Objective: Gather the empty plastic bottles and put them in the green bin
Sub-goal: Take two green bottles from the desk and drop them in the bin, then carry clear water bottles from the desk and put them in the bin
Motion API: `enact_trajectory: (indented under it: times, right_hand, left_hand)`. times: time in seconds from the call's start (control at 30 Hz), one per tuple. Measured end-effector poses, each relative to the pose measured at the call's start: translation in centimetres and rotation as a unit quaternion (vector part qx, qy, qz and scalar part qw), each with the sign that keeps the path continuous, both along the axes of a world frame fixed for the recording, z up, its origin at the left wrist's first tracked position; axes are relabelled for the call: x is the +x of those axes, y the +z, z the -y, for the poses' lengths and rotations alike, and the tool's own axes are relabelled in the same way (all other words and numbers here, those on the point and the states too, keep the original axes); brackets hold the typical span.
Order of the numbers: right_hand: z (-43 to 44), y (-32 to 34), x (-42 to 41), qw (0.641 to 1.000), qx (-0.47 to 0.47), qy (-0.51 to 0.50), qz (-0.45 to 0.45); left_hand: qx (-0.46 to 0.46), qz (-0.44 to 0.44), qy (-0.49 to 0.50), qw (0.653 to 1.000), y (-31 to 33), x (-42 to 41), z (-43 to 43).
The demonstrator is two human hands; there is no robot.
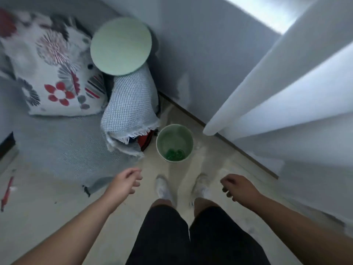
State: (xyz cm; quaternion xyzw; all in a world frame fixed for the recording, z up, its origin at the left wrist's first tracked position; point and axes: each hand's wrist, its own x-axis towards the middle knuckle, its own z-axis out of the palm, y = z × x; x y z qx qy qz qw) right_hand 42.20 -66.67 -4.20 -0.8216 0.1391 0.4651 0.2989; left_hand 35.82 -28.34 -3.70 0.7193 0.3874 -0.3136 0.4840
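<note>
The green bin [174, 143] stands on the floor at your twelve o'clock with green bottles [174, 154] in its bottom, well ahead of your left hand [127, 181] and right hand [237, 187], both loosely curled and empty.

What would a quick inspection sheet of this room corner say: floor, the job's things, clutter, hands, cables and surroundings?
Surface: pale floor, with a grey rug on its left part.
Job's things: green bin stands open on the floor ahead of the feet; green bottles lie at its bottom. No loose bottles seen.
Clutter: white netted cloth draped over a pile, floral cushion, round pale green tabletop, red stick on the floor at far left.
Grippers: left hand and right hand both empty, fingers loosely curled.
Cables: nothing seen.
Surroundings: grey wall, white curtain at right.
</note>
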Motion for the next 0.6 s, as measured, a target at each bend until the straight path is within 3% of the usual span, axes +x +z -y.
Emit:
enact_trajectory:
  times: [0.13,0.33,0.47,0.6]
  right_hand:
    - [1.7,6.3,-2.9,0.996,0.019,-0.082,0.019]
    - [2.4,9.0,-8.3,0.972,0.012,-0.232,0.047]
    - [1.9,10.0,-14.7,0.931,-0.003,-0.36,0.064]
    - [0.5,11.0,-23.6,0.865,-0.005,-0.497,0.074]
  left_hand:
    - [0.016,0.031,-0.006,0.999,6.0,-0.8,-0.6]
    - [-0.006,0.063,-0.073,0.995,8.1,0.3,-1.1]
    - [-0.027,0.058,-0.183,0.981,8.3,1.5,-1.0]
    - [-0.049,0.054,-0.313,0.947,8.6,3.1,-0.3]
